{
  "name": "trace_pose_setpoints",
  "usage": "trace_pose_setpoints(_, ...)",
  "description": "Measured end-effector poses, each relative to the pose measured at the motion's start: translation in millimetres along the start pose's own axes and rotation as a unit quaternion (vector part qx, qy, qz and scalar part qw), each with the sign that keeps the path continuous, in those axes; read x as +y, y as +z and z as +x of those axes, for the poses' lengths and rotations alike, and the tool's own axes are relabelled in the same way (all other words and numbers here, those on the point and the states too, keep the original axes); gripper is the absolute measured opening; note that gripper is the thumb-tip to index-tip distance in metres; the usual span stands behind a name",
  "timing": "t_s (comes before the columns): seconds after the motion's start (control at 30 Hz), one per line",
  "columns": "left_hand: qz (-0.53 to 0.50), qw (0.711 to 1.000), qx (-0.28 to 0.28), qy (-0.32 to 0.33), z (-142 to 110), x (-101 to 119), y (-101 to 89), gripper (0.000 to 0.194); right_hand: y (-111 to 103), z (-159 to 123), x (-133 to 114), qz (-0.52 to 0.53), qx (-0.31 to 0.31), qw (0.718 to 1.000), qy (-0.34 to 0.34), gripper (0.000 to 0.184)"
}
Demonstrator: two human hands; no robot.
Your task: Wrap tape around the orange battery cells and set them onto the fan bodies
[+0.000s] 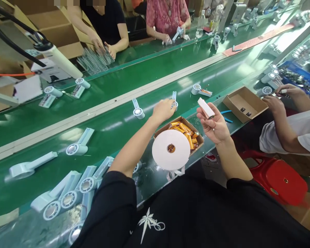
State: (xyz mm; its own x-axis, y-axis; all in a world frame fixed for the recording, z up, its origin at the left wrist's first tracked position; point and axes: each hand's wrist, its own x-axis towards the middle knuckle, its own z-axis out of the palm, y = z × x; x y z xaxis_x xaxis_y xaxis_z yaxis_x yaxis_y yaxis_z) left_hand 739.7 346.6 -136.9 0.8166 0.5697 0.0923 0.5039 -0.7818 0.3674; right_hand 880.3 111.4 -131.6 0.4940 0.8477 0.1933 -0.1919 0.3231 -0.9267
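My left hand [163, 110] reaches out over the green conveyor belt [113, 113], fingers curled down onto a pale blue fan-shaped part [174, 100]. My right hand [215, 124] is raised, fingers closed round a small white rectangular piece [206, 108]. Between my arms lies a white tape roll [171, 150] resting on an open cardboard box of orange cylinders [186, 130].
Several pale blue fan parts lie along the belt, with a pile [67, 196] at the near left. An open cardboard box [244, 103] sits to the right, beside a neighbour's hands [279, 100]. Two people work across the belt. A red stool [279, 179] stands at right.
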Motion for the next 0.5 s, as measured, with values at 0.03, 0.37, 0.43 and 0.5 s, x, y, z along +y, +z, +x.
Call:
trace_pose_setpoints(0.03, 0.035, 0.999, -0.005, -0.029, 22, 7, 6.1, 0.053, 0, 8, 5, -0.010, 0.009, 1.000, -0.009, 0.072)
trace_pose_setpoints(0.37, 0.087, 0.989, -0.123, 0.007, 97, -16, 40.6, 0.033, -47, 99, 19, -0.399, 0.028, 0.909, -0.122, 0.049)
trace_pose_setpoints(0.43, 0.067, 0.989, -0.121, 0.053, 95, -32, 39.6, 0.018, -52, 115, 23, -0.409, 0.022, 0.906, -0.106, 0.057)
trace_pose_setpoints(0.5, 0.038, 0.989, -0.106, 0.092, 95, -42, 40.5, 0.007, -51, 131, 27, -0.430, 0.005, 0.897, -0.104, 0.050)
